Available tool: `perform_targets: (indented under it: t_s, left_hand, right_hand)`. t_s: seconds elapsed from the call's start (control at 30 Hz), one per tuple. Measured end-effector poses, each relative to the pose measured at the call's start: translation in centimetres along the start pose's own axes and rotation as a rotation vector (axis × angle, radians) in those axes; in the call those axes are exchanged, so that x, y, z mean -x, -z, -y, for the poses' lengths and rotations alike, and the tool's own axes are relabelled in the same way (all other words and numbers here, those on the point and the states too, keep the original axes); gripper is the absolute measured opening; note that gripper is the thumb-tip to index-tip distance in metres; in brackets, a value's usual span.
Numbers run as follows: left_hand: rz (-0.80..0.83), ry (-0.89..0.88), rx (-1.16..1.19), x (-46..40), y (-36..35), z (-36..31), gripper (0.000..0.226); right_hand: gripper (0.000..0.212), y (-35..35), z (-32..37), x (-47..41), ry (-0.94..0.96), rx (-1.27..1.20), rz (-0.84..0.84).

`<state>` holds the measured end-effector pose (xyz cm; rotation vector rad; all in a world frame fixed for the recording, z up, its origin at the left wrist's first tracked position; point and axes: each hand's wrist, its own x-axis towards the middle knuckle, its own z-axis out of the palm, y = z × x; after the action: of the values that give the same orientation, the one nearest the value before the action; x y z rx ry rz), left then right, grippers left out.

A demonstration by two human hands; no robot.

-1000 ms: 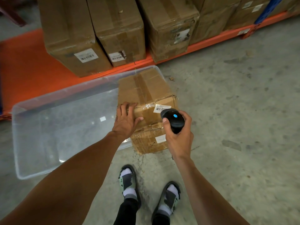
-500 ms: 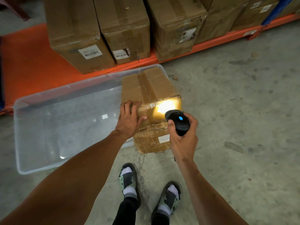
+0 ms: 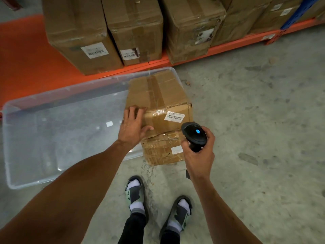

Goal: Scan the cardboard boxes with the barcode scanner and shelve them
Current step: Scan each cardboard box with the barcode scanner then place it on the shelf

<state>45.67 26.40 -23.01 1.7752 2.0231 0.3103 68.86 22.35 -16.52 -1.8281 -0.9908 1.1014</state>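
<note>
left hand [image 3: 134, 126]: grip released, palm flat on top box [image 3: 158, 99] | right hand [image 3: 198, 155]: clenched round scanner [image 3: 194, 135] | top box: stacked on lower box [image 3: 161, 148], floor, beside clear tub [image 3: 52, 131]

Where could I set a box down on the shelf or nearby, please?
The orange shelf is bare left of the leftmost shelved box; rightward the boxes stand packed. The clear bin is bare left of the top box, where the left hand rests. Concrete floor right of the scanner is open.
</note>
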Motion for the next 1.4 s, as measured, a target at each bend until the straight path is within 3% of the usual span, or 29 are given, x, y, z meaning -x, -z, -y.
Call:
perform_targets:
  t_s: [0.27, 0.33, 0.47, 0.6, 0.87, 1.4]
  left_hand:
    - [0.05, 0.079, 0.156, 1.0, 7.4, 13.2, 0.073]
    - [0.082, 0.09, 0.179, 0.4, 7.7, 13.8, 0.064]
    - [0.08, 0.104, 0.204, 1.3, 6.6, 13.4, 0.083]
    - [0.012, 0.101, 0.211, 2.3, 4.6, 13.1, 0.072]
    - [0.005, 0.141, 0.226, 2.3, 4.0, 13.4, 0.073]
    - [0.027, 0.169, 0.223, 2.4, 4.2, 13.1, 0.073]
  right_hand:
    - [0.064, -2.0, -1.0, -2.0, -0.031, 0.248, 0.037]
    - [0.065, -3.4, -0.7, -3.6, 0.007, 0.431, 0.071]
    - [0.063, -6.9, 0.2, -7.1, 0.006, 0.772, 0.156]
    - [0.063, -8.9, 0.6, -9.7, -0.038, 1.004, 0.255]
    - [0.077, -9.0, 0.3, -10.4, -0.065, 1.048, 0.262]
    - [0.056, -9.0, -0.5, -10.2, 0.01, 1.133, 0.294]
